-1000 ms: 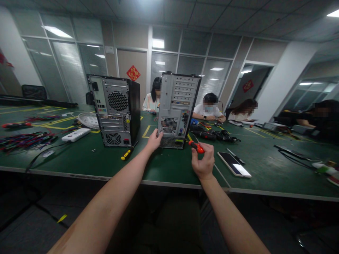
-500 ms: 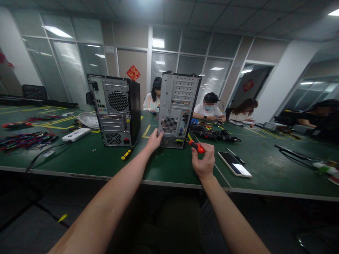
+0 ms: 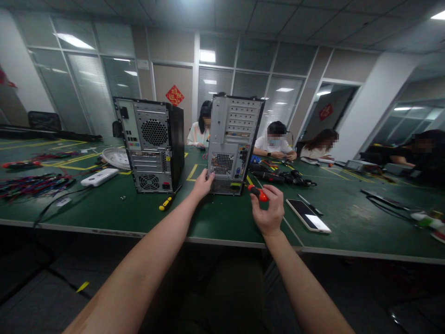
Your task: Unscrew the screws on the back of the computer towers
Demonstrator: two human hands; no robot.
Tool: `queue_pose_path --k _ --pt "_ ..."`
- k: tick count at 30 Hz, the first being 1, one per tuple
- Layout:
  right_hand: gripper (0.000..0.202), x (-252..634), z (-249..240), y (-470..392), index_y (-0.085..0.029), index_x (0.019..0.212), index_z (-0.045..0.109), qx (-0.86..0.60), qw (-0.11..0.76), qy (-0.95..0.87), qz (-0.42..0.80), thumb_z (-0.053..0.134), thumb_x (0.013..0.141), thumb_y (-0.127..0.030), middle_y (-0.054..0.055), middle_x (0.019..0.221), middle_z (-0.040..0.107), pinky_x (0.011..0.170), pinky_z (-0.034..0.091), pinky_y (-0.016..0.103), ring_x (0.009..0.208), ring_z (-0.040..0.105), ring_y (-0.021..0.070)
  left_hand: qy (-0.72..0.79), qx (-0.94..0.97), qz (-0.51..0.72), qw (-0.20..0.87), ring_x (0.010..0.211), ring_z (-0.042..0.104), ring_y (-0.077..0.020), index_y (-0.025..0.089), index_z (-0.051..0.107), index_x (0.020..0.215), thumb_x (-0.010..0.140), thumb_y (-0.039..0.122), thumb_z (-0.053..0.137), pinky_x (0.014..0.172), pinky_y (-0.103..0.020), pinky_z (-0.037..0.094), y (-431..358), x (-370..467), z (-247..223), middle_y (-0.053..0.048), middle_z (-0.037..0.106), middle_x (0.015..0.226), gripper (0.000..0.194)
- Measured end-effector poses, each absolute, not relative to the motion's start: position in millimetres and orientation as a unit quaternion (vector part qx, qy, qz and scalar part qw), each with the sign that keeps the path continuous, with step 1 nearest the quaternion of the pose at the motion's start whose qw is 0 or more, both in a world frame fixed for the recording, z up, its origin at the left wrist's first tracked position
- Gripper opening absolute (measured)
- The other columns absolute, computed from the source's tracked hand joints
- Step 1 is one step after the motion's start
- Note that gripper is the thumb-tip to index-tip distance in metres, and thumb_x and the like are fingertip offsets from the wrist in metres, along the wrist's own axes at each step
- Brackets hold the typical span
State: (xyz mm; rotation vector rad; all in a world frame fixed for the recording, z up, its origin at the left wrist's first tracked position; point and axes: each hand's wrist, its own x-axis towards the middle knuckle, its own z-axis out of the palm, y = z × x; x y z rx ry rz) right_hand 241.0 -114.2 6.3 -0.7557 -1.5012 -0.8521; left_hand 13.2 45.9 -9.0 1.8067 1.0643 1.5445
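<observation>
- Computer tower (image 3: 236,120): upright on the worktop (image 3: 222,225). Uneven side load could twist it; the left hand (image 3: 202,184) sets its thumb on the lower edge, but its fingers are hidden, so closure cannot be told.
- Red-and-black screwdriver (image 3: 259,193): handle gripped between thumb and curled fingers of the right hand (image 3: 269,214). Off-axis pressure could cause slip.
- Yellow-and-black screwdriver (image 3: 167,202): a low left-arm sweep could roll it.
- Phone (image 3: 306,214): a wide right-wrist swing could knock it.

Glass partitions (image 3: 83,93) with blinds stood behind the green table (image 3: 222,218), under lit ceiling panels (image 3: 208,56) and beside a white pillar (image 3: 385,102).
</observation>
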Motion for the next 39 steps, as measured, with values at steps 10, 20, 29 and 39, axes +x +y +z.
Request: queue_pose_path --k 10,20,29,39 --pt "0.039 241.4 6.0 -116.9 -0.024 0.133 0.061 -0.327 0.578 -0.66 -0.35 0.066 0.094 -0.018 0.014 0.128 0.069 0.096 0.062 0.045 0.115 0.07 0.0273 0.396 0.673 0.565 0.266 0.093 0.069 -0.024 0.021 0.059 0.096 0.097 0.039 0.057 0.086 -0.035 0.053 43.0 12.1 -7.3 -0.008 0.072 0.097 0.018" --pt "0.053 241.5 3.8 -117.0 -0.023 0.15 0.053 -0.324 0.584 -0.68 -0.304 0.053 0.097 -0.017 0.015 0.141 0.064 0.107 0.057 0.053 0.129 0.064 0.0301 0.387 0.665 0.571 0.287 0.095 0.07 -0.0246 0.021 0.06 0.098 0.096 0.041 0.058 0.087 -0.035 0.053 42.0 12.6 -6.8 -0.008 0.073 0.1 0.02" --pt "0.044 243.7 1.2 -113.3 -0.023 0.144 0.054 -0.345 0.573 -0.676 -0.31 0.052 0.101 -0.02 0.016 0.133 0.067 0.104 0.057 0.053 0.124 0.066 0.03 0.39 0.661 0.57 0.294 0.096 0.07 -0.0246 0.02 0.062 0.1 0.095 0.045 0.061 0.089 -0.035 0.054 43.2 12.2 -6.8 -0.009 0.073 0.102 0.026" --pt "0.041 243.3 2.2 -111.2 -0.023 0.141 0.053 -0.334 0.575 -0.673 -0.324 0.054 0.1 -0.019 0.015 0.127 0.068 0.101 0.058 0.051 0.119 0.067 0.0287 0.393 0.67 0.567 0.274 0.093 0.069 -0.0237 0.02 0.06 0.097 0.096 0.04 0.058 0.087 -0.035 0.054 43.6 11.6 -7.0 -0.008 0.072 0.098 0.02"
